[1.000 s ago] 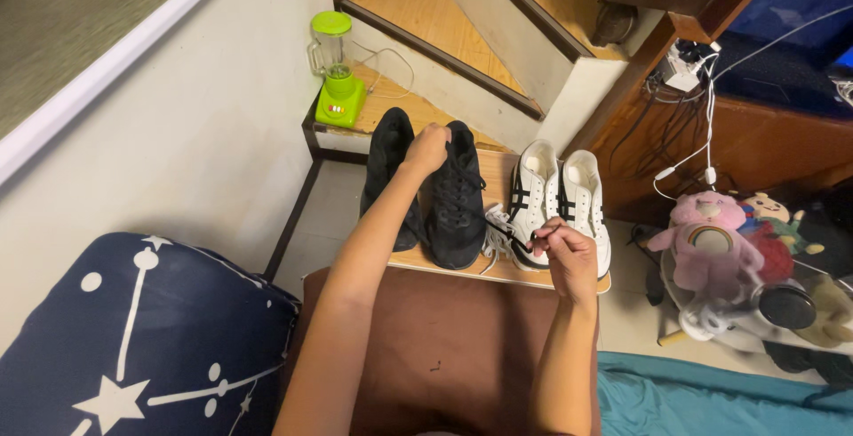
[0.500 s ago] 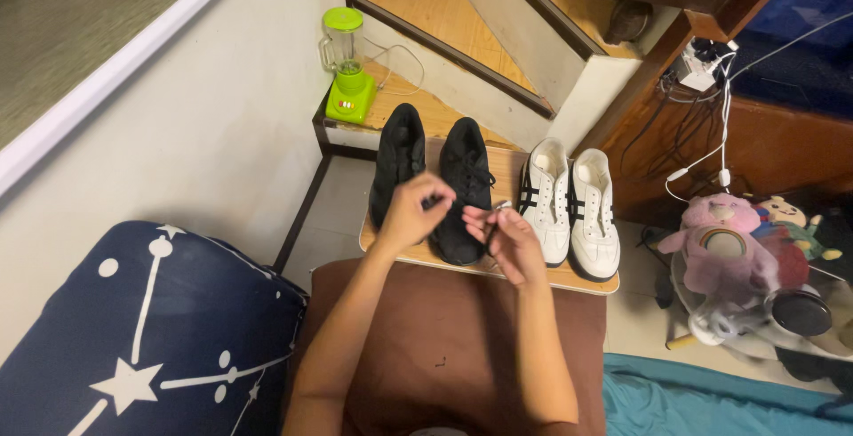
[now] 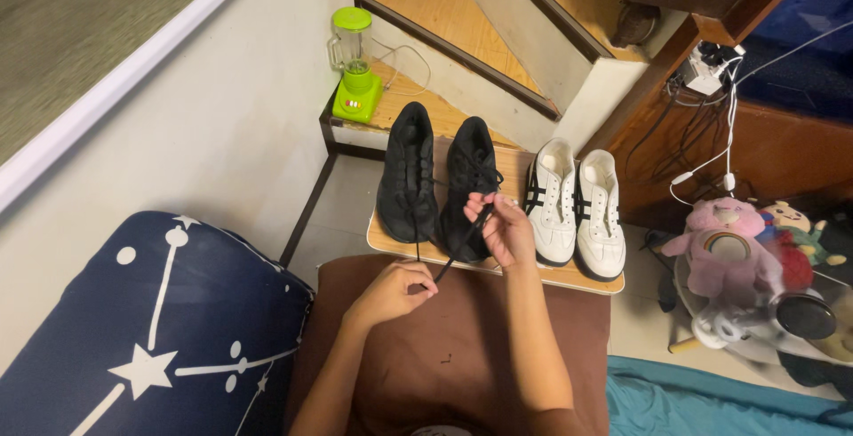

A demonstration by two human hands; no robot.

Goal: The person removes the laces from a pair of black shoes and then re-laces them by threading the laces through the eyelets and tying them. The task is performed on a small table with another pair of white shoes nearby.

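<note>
A wooden board (image 3: pixel 569 278) lies at the foot of the stairs, carrying two pairs of shoes. The black shoes (image 3: pixel 435 183) stand at its left end, the white sneakers (image 3: pixel 576 205) just beside them at the right. The right hand (image 3: pixel 505 230) pinches a black lace (image 3: pixel 458 245) over the board's near edge. The left hand (image 3: pixel 391 291), nearer than the board, pinches the lace's other end, drawn taut.
</note>
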